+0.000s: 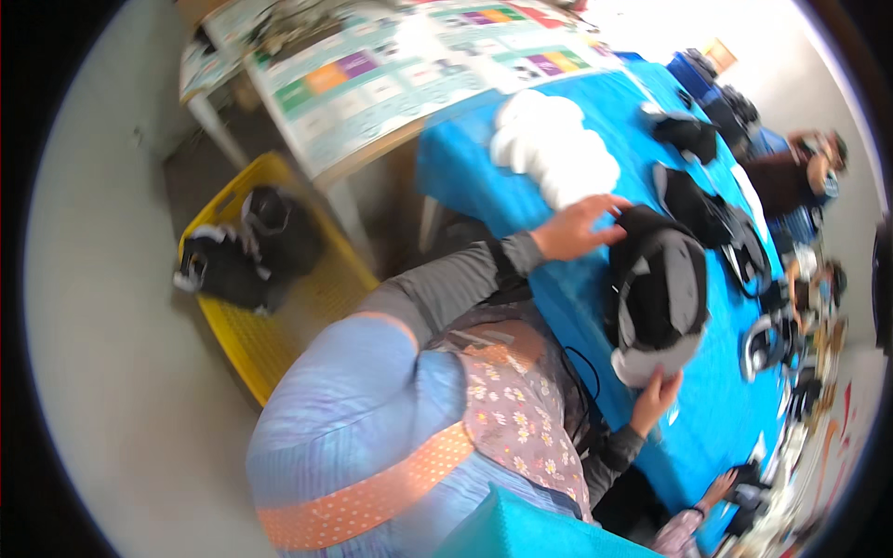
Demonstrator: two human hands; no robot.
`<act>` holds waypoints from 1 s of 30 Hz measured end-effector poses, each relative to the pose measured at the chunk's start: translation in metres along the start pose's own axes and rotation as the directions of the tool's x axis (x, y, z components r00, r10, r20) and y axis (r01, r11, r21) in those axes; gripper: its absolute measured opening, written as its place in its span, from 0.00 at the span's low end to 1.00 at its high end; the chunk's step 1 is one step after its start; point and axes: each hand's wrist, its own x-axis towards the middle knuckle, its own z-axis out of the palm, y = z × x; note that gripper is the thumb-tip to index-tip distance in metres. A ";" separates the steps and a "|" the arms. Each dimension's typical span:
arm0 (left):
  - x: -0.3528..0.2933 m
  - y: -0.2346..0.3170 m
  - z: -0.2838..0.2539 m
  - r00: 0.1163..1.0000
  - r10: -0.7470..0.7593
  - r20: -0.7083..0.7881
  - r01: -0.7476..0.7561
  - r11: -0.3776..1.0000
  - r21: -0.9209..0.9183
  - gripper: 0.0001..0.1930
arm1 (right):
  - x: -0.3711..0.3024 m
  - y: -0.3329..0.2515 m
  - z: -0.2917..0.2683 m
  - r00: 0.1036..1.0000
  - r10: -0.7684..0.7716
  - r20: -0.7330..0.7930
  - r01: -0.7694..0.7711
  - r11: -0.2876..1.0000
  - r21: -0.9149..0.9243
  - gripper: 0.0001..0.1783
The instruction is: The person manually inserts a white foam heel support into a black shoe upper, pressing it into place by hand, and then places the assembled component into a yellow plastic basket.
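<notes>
A black and grey cap lies on the blue-covered table in front of me, its light grey brim turned toward my right side. At the brim's edge, my right hand grips the cap with its fingers closed. My left hand reaches to the cap's far left side with fingers stretched and apart; the fingertips are at its edge, and I cannot tell how firmly they touch. Close beyond my left hand sits a stack of white rounded pieces.
More black caps lie along the blue table cover. A yellow crate holding dark caps stands on the floor to my left. Beyond it is a table with a printed cover. Another person's hand is at the lower right; others are farther off.
</notes>
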 end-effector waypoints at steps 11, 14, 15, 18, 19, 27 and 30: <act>-0.002 -0.003 -0.017 0.966 0.243 -0.088 -0.160 0.832 0.531 0.25 | -0.004 -0.058 0.042 0.982 -0.085 -0.171 0.108 0.986 0.129 0.26; 0.001 -0.005 -0.034 0.987 0.162 0.017 -0.109 0.574 0.812 0.28 | -0.005 -0.056 0.037 0.985 -0.043 -0.166 0.076 0.977 0.199 0.28; -0.001 -0.010 -0.039 0.986 0.163 0.043 -0.130 0.576 0.807 0.28 | -0.006 -0.054 0.036 0.982 -0.027 -0.185 0.065 0.977 0.205 0.28; -0.002 -0.022 -0.048 0.997 -0.069 0.015 0.007 0.312 0.950 0.38 | -0.006 -0.054 0.036 0.973 -0.037 -0.226 0.065 0.991 0.116 0.24; 0.000 -0.024 -0.051 0.997 -0.069 0.037 -0.014 0.314 0.949 0.38 | -0.006 -0.056 0.036 0.970 -0.023 -0.242 0.053 0.991 0.120 0.24; 0.007 -0.039 -0.065 0.996 0.076 -0.046 0.008 0.438 0.899 0.23 | -0.007 -0.064 0.027 0.976 -0.131 -0.176 0.113 0.988 -0.106 0.24; 0.011 -0.030 -0.065 0.964 0.263 -0.037 -0.106 0.508 0.855 0.13 | -0.009 -0.074 0.027 0.945 -0.271 -0.184 0.184 0.904 -0.385 0.24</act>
